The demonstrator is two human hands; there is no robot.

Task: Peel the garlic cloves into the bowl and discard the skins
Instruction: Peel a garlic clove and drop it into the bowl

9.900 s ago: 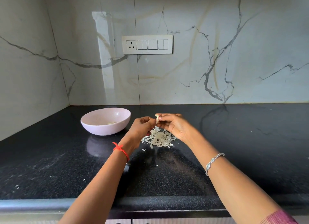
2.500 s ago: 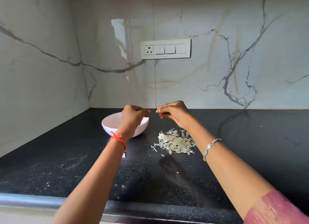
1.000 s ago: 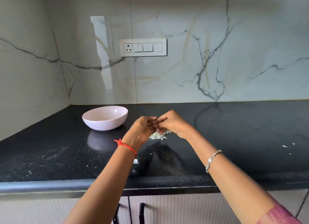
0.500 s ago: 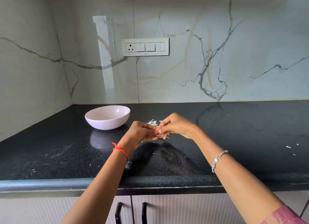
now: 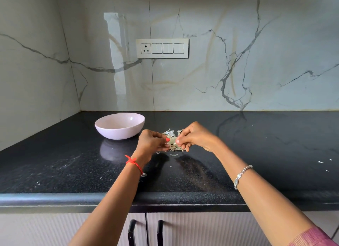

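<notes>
Left hand (image 5: pixel 152 142) and right hand (image 5: pixel 196 138) both pinch one garlic clove (image 5: pixel 174 142), just above one skin pile (image 5: pixel 169 132); one bowl (image 5: pixel 119 125) sits toward the counter's (image 5: pixel 256 154) back-left corner.

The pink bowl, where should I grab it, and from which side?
Pinch the rim of the pink bowl at its left edge, coming from above-left. It stands upright with smooth curved walls, and the left hand and right hand, gripping the garlic skins, crowd its right side.
</notes>
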